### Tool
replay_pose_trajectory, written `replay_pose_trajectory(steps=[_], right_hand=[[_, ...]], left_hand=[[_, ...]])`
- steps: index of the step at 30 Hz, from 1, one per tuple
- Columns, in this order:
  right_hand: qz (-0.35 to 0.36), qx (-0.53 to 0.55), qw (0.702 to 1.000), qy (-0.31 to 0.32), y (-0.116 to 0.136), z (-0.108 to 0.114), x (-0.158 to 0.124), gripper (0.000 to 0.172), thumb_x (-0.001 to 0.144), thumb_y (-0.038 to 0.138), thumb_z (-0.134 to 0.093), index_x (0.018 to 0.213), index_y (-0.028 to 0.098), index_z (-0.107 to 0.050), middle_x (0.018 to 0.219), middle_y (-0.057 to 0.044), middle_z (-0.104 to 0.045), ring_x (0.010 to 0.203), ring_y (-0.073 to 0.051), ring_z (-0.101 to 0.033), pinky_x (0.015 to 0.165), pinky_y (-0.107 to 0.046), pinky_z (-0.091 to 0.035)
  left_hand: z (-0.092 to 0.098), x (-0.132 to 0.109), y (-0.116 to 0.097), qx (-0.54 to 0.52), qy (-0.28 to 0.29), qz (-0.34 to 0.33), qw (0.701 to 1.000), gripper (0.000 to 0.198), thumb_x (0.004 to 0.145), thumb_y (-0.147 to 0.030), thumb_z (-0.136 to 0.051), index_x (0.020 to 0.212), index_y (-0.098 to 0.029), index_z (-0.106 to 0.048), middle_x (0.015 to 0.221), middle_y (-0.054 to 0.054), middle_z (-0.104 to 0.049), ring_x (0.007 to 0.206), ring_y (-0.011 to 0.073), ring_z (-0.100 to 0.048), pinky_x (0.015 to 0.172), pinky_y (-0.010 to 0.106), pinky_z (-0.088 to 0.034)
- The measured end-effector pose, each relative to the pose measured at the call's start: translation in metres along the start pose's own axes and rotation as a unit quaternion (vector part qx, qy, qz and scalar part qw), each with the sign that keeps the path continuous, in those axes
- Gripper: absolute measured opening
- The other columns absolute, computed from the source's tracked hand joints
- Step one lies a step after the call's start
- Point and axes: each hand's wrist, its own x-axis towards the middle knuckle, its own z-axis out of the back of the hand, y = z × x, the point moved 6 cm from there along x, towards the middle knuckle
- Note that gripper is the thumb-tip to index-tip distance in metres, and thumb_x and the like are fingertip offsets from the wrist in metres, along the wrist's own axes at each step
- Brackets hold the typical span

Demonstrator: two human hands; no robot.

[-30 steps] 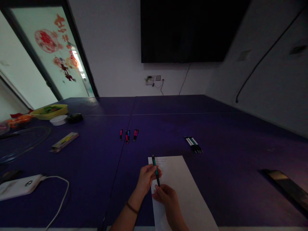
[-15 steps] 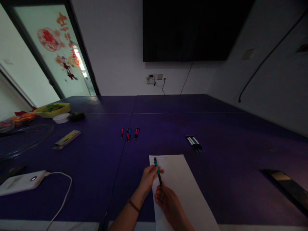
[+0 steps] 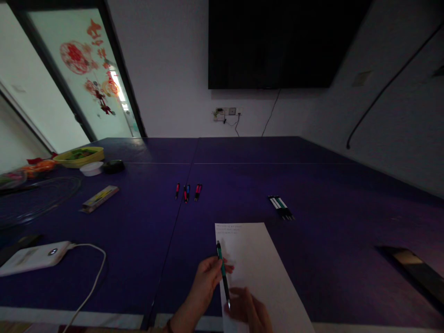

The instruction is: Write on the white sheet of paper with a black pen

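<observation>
My left hand (image 3: pixel 204 282) is clamped on a green pen (image 3: pixel 224 275), thumb and fingers closing round its barrel; the pen slants over the left edge of the paper (image 3: pixel 267 277), its metal tip pointing down toward me. My right hand (image 3: pixel 251 310) is blurred just at that tip, fingers curled, and I cannot tell whether they touch it. The paper's far edge lies beyond both my hands, with faint lines of writing at its upper left corner; its right edge slants away from me, leaving a wide stretch of purple counter (image 3: pixel 333 259) before the black phone (image 3: pixel 412 268) at far right. Past the paper's far right corner, a row of white and green pens (image 3: pixel 281 207) lies side by side, well apart from my hands. Farther left, beside a seam in the counter, sit red, pink and blue pens (image 3: pixel 186 194), again with room between them and my fingers. Left of the seam come a long slim box (image 3: pixel 100 199) and, nearer the counter's front edge, a white power bank (image 3: pixel 34 258), its white cable (image 3: pixel 99 280) curving down over that edge.
</observation>
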Motion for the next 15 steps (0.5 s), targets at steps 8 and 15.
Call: replay_pose_trajectory(steps=[8, 15], right_hand=[[0.357, -0.614, 0.694, -0.117, 0.027, 0.027, 0.025, 0.043, 0.077, 0.050, -0.041, 0.114, 0.032, -0.050, 0.126, -0.002, -0.045, 0.120, -0.032, -0.028, 0.093, -0.054, -0.023], [0.345, -0.422, 0.828, -0.131, 0.023, 0.021, 0.015, 0.043, 0.075, 0.051, -0.043, 0.106, 0.024, -0.057, 0.122, -0.009, -0.048, 0.119, -0.031, -0.031, 0.094, -0.052, -0.025]], left_hand=[[-0.021, 0.031, -0.028, -0.036, -0.009, -0.024, 0.999, 0.034, 0.056, -0.039, -0.071, 0.073, -0.010, -0.062, 0.073, 0.010, -0.065, 0.082, 0.0245, -0.060, 0.081, 0.035, -0.041], [-0.033, 0.051, -0.029, -0.040, -0.002, -0.035, 0.999, 0.031, 0.057, -0.036, -0.071, 0.072, -0.011, -0.061, 0.072, 0.010, -0.065, 0.082, 0.0246, -0.060, 0.080, 0.035, -0.041]])
